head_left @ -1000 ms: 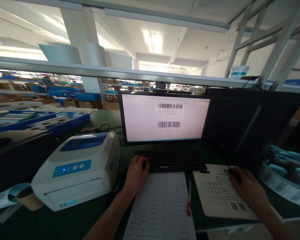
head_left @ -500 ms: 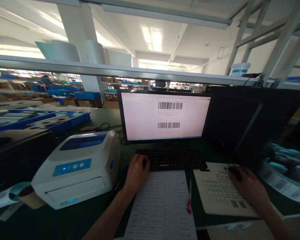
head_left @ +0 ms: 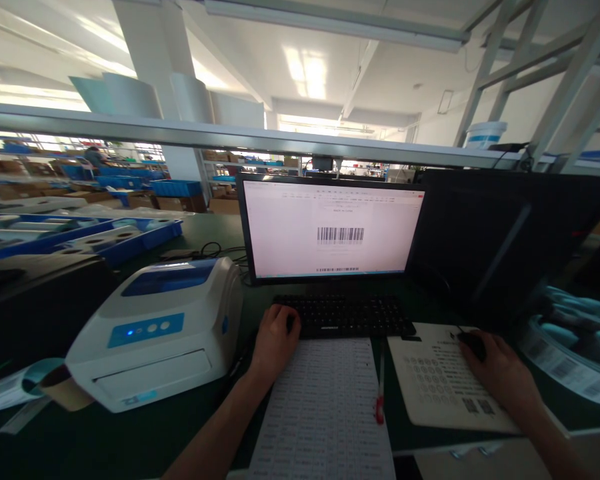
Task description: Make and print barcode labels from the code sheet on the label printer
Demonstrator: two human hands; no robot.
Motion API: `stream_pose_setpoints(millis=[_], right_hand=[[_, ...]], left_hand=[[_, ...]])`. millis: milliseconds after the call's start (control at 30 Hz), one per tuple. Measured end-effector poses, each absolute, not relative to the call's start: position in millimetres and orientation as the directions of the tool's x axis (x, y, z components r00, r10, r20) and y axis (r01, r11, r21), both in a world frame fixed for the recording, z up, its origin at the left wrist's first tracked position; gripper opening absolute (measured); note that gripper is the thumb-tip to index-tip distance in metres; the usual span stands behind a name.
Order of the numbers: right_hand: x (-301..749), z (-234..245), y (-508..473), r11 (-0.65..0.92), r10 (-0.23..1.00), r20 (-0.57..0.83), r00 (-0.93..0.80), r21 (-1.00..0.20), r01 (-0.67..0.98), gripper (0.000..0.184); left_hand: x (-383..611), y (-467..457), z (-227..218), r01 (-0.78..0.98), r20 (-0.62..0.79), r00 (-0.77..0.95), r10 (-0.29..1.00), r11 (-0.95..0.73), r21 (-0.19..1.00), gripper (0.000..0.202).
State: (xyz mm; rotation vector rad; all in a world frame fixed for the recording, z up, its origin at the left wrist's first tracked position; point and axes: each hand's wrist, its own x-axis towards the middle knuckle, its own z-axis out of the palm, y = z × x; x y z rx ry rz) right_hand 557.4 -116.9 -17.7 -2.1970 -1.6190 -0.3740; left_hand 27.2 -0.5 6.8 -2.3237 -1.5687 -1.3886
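My left hand (head_left: 275, 337) rests with curled fingers on the left end of the black keyboard (head_left: 347, 316). My right hand (head_left: 497, 373) is wrapped over a black mouse (head_left: 471, 345) that sits on a white printed pad (head_left: 443, 390). The lit monitor (head_left: 330, 227) behind the keyboard shows a white page with one barcode in the middle and a second at the bottom edge. A printed sheet of small rows (head_left: 325, 407) lies between my arms, with a red-tipped pen (head_left: 379, 393) beside it.
A white and blue label printer (head_left: 155, 333) stands at the left, with a label roll (head_left: 45, 390) beside it. A dark second screen (head_left: 500, 240) stands at the right. Blue trays (head_left: 80, 240) with rolls lie at the far left. Barcode label strips (head_left: 565, 373) sit at the right edge.
The page on the monitor has scrolled: the two barcodes moved, and now one sits mid-screen with another at the bottom edge. Both hands stayed where they were.
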Motion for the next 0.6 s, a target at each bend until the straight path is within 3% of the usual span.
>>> stream_pose_setpoints(millis=[600], right_hand=[[558.3, -17.9, -116.6, -0.306, 0.849, 0.398, 0.347, -0.165, 0.938, 0.061]], left_hand=[[27.9, -0.2, 7.7, 0.75, 0.67, 0.101, 0.735, -0.499, 0.434, 0.011]])
